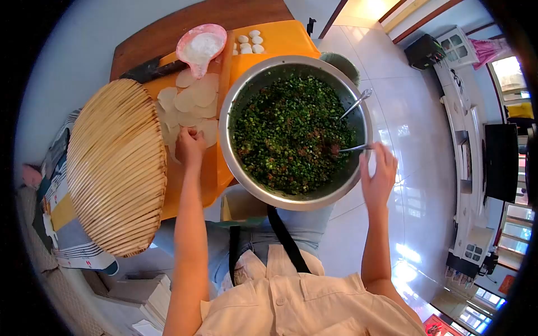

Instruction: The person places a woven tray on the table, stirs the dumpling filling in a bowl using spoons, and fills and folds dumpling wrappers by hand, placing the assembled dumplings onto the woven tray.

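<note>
Round pale dumpling wrappers (193, 101) lie overlapping on a wooden board. At their near edge my left hand (191, 147) has its fingertips pinched together on a dumpling wrapper. A large steel bowl (227, 151) holds chopped green filling (291, 134) with reddish-brown bits in it. My right hand (381, 172) grips the handle of a spoon (354, 149) at the bowl's right side, and the spoon's tip is sunk in the filling. A second metal utensil (358, 102) leans on the rim just above, its lower end in the filling.
A pink dish of white flour (203, 47) stands past the wrappers, near a dark-handled tool (151, 71). Several small dough pieces (250, 42) sit on the orange mat (280, 38). A woven slatted tray (117, 168) is on the left. Tiled floor (420, 140) extends to the right.
</note>
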Motion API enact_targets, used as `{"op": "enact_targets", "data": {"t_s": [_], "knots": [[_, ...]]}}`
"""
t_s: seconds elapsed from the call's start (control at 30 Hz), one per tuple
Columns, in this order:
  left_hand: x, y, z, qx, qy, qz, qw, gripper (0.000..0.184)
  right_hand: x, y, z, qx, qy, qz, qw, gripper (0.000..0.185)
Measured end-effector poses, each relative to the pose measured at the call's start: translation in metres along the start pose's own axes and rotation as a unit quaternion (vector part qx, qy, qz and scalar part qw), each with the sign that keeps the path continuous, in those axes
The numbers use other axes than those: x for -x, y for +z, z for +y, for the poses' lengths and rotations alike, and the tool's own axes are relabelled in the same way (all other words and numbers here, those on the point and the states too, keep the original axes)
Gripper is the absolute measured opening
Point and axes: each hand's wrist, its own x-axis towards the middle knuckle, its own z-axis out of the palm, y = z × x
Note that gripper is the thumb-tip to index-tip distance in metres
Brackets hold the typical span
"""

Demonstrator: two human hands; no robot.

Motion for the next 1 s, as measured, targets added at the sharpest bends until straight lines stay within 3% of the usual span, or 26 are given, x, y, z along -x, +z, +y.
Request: {"op": "enact_targets", "data": {"t_s": [0.1, 0.2, 0.27, 0.4, 0.5, 0.53, 0.63, 0.77, 0.8, 0.9, 0.93, 1.0], "knots": [[0.001, -0.005, 0.002, 0.023, 0.009, -0.021, 0.999, 0.019, -0.005, 0.028, 0.027, -0.257, 0.183, -0.131, 0.94, 0.022], [0.004, -0.001, -0.003, 0.082, 0.008, 0.015, 0.996, 0.021, -0.005, 0.033, 0.022, -0.366, 0.222, -0.175, 0.887, 0.016], [-0.003, 0.017, -0.02, 0.207, -0.038, -0.012, 0.977, 0.022, -0.003, 0.026, 0.005, -0.478, 0.256, -0.194, 0.817, 0.01], [-0.001, 0.013, -0.02, 0.358, -0.119, -0.119, 0.919, 0.025, 0.011, 0.019, -0.008, -0.375, 0.118, -0.236, 0.889, 0.008], [0.015, -0.01, 0.002, 0.351, -0.069, -0.1, 0.928, 0.022, 0.003, -0.004, -0.007, -0.359, 0.122, -0.167, 0.91, 0.009], [0.021, -0.018, 0.009, 0.401, -0.055, -0.093, 0.91, 0.021, 0.0, -0.009, -0.007, -0.401, 0.171, -0.162, 0.885, 0.007], [0.036, -0.038, 0.025, 0.553, -0.041, -0.085, 0.828, 0.021, -0.002, 0.002, -0.011, -0.503, 0.322, -0.116, 0.793, 0.009], [0.059, -0.062, 0.025, 0.697, -0.079, -0.117, 0.703, 0.027, 0.004, 0.018, -0.019, -0.576, 0.362, -0.151, 0.717, 0.017], [0.065, -0.067, 0.027, 0.72, -0.081, -0.127, 0.677, 0.029, 0.007, 0.02, -0.019, -0.556, 0.294, -0.15, 0.763, 0.017], [0.088, -0.08, 0.028, 0.77, -0.105, -0.231, 0.585, 0.032, -0.006, -0.001, -0.026, -0.424, 0.251, -0.248, 0.834, 0.018], [0.093, -0.076, 0.023, 0.788, -0.127, -0.246, 0.549, 0.032, -0.011, -0.006, -0.026, -0.406, 0.26, -0.28, 0.83, 0.017], [0.1, -0.076, 0.026, 0.83, -0.12, -0.333, 0.431, 0.031, -0.017, -0.011, -0.024, -0.424, 0.256, -0.25, 0.832, 0.018]]}}
